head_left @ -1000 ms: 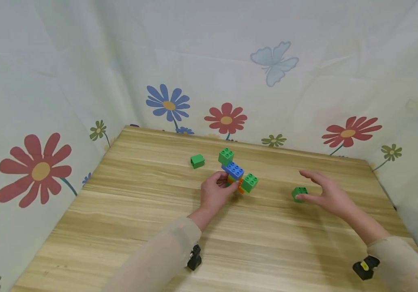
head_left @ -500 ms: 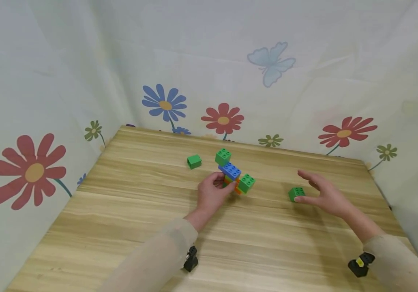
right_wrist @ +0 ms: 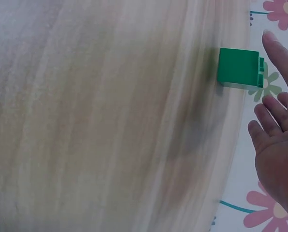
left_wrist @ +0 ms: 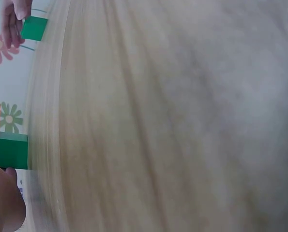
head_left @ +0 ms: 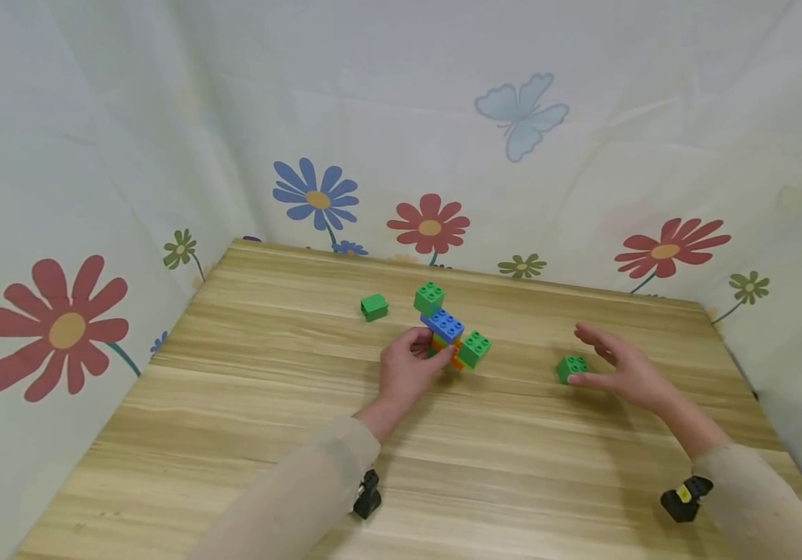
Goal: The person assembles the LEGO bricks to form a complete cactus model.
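My left hand point(head_left: 406, 369) holds a built toy-brick model in the middle of the table, thumb on its near side. A blue brick point(head_left: 445, 325) tops the model, with one green brick point(head_left: 429, 296) at its far end and another green brick point(head_left: 475, 348) at its right. Orange and yellow parts show below, partly hidden by the fingers. To the right, my right hand point(head_left: 628, 377) hovers with thumb and fingers spread beside a loose green brick point(head_left: 572, 369). In the right wrist view that green brick point(right_wrist: 239, 67) stands on the table, apart from the fingers.
Another loose green brick point(head_left: 374, 307) lies on its side, left of the model. The wooden table point(head_left: 267, 373) ends at a flower-printed cloth point(head_left: 386, 117) behind and at both sides. Black wrist cameras hang under both sleeves.
The view has shifted slightly. Both hands keep nearly the same places; the model and the loose bricks have not visibly moved on the table.
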`<control>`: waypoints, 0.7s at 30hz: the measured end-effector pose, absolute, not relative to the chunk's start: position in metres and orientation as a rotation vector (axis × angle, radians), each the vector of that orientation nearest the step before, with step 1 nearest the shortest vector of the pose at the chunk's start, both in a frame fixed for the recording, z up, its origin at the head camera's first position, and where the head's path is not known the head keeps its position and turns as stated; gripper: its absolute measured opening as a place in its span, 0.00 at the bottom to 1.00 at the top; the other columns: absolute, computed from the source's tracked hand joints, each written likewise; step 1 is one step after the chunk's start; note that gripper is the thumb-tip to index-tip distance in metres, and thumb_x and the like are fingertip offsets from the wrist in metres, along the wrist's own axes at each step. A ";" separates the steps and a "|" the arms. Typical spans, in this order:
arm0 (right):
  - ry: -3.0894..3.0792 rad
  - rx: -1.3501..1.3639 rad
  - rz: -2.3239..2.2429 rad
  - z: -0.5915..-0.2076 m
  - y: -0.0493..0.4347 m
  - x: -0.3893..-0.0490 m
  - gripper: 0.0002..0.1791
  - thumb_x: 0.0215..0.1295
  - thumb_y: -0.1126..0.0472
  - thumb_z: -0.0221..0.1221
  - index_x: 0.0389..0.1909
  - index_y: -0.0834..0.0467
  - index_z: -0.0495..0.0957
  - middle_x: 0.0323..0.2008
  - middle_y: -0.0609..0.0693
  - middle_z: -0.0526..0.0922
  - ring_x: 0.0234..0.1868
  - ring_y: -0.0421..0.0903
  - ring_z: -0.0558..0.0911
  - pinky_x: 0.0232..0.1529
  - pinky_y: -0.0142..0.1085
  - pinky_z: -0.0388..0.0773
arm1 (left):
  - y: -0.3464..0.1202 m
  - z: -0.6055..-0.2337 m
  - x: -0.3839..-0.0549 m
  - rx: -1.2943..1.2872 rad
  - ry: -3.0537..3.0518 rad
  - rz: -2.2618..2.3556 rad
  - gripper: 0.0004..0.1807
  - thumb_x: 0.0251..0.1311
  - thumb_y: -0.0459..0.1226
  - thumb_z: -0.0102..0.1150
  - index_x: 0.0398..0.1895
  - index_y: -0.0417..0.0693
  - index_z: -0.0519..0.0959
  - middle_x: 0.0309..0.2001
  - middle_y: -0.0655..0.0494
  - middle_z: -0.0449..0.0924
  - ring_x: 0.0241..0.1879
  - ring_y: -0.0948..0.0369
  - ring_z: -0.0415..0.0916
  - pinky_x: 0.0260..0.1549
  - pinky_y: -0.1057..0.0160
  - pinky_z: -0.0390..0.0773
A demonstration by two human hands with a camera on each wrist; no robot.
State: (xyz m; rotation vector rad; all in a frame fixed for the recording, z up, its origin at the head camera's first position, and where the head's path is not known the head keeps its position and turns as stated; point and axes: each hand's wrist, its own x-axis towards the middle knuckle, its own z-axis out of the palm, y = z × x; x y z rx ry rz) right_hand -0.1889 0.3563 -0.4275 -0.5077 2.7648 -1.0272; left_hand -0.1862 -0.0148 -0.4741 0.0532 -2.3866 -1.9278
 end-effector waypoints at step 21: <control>2.727 -0.357 -1.010 -0.441 0.361 -0.177 0.43 0.70 0.51 0.72 0.77 0.67 0.66 0.73 0.68 0.73 0.74 0.69 0.71 0.72 0.59 0.68 | -0.017 -0.473 -0.186 0.029 -2.364 -1.950 0.18 0.61 0.40 0.80 0.51 0.45 0.86 0.51 0.51 0.88 0.53 0.55 0.86 0.55 0.59 0.87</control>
